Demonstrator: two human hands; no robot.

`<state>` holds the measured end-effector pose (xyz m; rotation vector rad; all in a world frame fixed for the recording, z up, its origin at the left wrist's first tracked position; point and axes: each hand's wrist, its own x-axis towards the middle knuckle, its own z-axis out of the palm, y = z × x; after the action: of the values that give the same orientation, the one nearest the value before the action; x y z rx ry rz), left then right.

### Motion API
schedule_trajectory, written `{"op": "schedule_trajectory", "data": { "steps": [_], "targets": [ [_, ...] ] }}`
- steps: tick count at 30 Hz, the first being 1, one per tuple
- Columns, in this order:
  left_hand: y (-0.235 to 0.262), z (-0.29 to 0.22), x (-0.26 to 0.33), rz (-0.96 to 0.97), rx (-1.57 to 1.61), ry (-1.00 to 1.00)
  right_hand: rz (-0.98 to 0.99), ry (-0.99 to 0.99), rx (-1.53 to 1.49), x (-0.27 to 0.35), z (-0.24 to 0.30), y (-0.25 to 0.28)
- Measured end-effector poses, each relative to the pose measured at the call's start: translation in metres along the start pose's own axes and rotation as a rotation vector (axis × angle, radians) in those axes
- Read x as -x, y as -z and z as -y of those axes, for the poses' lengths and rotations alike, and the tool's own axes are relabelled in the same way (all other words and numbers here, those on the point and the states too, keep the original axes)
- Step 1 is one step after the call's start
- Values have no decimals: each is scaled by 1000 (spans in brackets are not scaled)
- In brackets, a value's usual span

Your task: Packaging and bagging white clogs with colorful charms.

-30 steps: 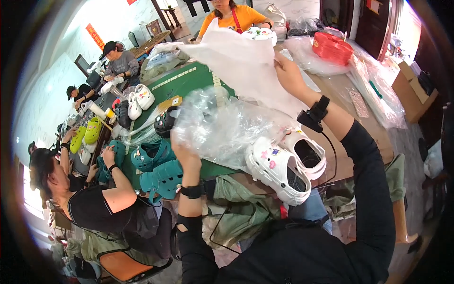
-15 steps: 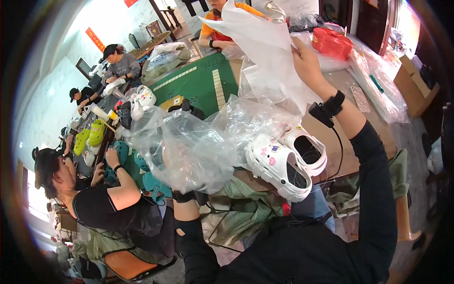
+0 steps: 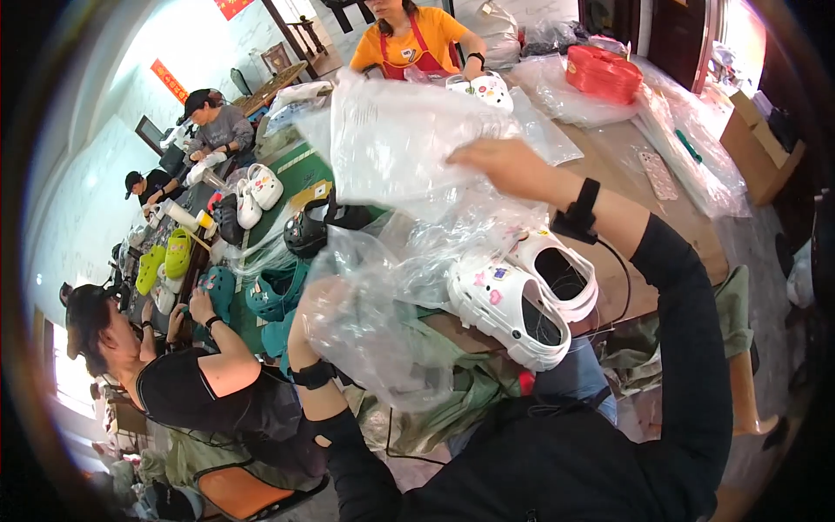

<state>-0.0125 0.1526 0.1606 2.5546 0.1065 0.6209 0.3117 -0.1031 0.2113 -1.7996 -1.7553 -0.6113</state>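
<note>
My right hand [image 3: 509,165] is closed on the edge of a translucent plastic bag [image 3: 396,143], which spreads out to the left over the table. My left hand [image 3: 323,300] is veiled by a crumpled clear plastic bag [image 3: 374,348], so its fingers do not show clearly. Between the hands, more clear film lies bunched on the table. A pair of white clogs [image 3: 509,300] with colourful charms sits near the table edge, heels toward me. Black clogs [image 3: 306,230] and teal clogs [image 3: 277,289] lie beyond and beside my left hand.
A co-worker in black [image 3: 187,370] sits at my left; a person in orange [image 3: 409,43] across the table handles a decorated white clog [image 3: 491,91]. A red bundle [image 3: 602,74], plastic sheets [image 3: 687,161] and a cardboard box [image 3: 765,157] stand at right. Green cloth [image 3: 452,374] hangs below the table.
My right hand has come left and down, swinging the raised bag across the green mat. The clear plastic by my left hand has dropped lower, uncovering the black and teal clogs.
</note>
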Motion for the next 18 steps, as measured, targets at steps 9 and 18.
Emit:
{"op": "schedule_trajectory", "data": {
  "steps": [9,18],
  "targets": [
    [-7,2,13,411,520,252,822,-121,-124,9,51,-65],
    [-41,-3,16,558,798,512,924,-119,70,2,27,-120]
  ]
}}
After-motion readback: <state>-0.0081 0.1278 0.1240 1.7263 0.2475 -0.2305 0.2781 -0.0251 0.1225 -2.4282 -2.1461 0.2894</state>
